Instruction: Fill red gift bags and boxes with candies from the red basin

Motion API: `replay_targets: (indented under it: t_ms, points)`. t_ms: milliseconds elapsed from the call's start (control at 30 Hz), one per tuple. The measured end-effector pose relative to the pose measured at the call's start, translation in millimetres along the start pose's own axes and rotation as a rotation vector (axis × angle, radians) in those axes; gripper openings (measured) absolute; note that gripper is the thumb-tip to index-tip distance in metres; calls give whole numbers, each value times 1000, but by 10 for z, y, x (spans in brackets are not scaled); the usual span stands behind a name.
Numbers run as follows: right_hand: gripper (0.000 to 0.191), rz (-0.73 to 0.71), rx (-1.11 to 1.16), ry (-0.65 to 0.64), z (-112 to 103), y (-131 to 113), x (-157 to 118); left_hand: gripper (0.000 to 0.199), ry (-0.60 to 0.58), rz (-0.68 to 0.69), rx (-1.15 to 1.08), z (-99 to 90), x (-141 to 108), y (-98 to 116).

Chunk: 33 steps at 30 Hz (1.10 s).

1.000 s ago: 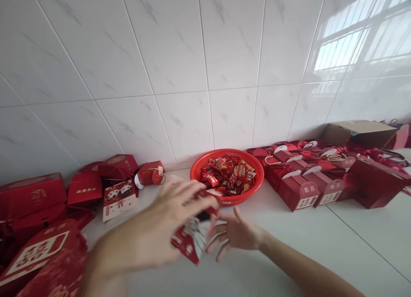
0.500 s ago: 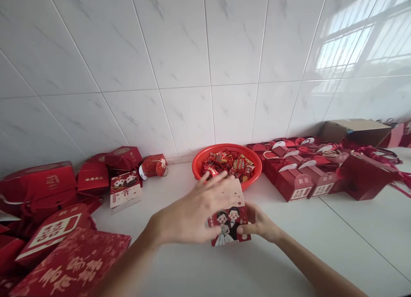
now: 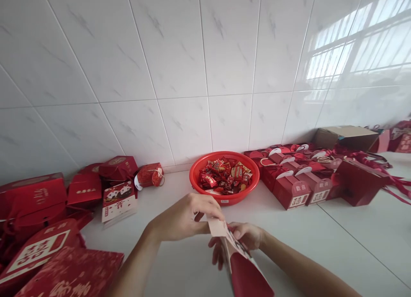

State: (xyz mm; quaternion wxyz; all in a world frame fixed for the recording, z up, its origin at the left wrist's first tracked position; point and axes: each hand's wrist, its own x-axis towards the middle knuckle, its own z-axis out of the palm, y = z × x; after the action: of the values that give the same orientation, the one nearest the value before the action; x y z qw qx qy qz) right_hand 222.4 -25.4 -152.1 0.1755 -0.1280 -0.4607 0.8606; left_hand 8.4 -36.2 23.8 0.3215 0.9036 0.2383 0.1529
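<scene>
A red and cream printed paper gift box (image 3: pixel 248 273) is held tilted, its open red end turned down toward me. My left hand (image 3: pixel 189 215) pinches a cream flap at the box's far end between thumb and fingers. Around the box's body is my right hand (image 3: pixel 245 236), thumb on the printed face and fingertips showing past the left side. Just beyond both hands stands a red plastic basket (image 3: pixel 224 199) holding several red-wrapped sweets (image 3: pixel 221 173). The printed couple seen earlier is mostly hidden by the tilt.
Rows of filled-out red gift boxes (image 3: pixel 292 192) stand at the right, with a brown carton (image 3: pixel 346 138) behind. Red boxes (image 3: pixel 85 190), a panda-printed box (image 3: pixel 118 200) and a flat red bag (image 3: pixel 73 271) lie at left. A tiled wall (image 3: pixel 180 44) closes the back.
The box has come nearer and turned from its couple-printed face to show its open end. My left hand, spread over it before, now pinches its flap.
</scene>
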Motion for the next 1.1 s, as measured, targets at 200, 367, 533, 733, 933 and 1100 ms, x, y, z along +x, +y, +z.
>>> replay_targets:
  t_ms: [200,367,533,733,933,1100]
  points:
    - [50,-161,-327,226,58,-215,-27,37,222,-119,277,28,-13,-58]
    - [58,-361,-597,405,139,-546,-249,42,240,-210,500,31,74,-173]
    - [46,-397,-1040,540,186,-543,-246,52,138,-235,373,102,238,-338]
    - [37,-270,-1292,490,81,-474,-259,59,-60,-294,-105,220,393,-616]
    - [32,-360,-1255,533,57,-1099,-438,58,-116,-358,-309,272,381,-753]
    - [30,-349,-1330,859,-296,-1517,-252,59,-66,-340,-369,56,339,-620]
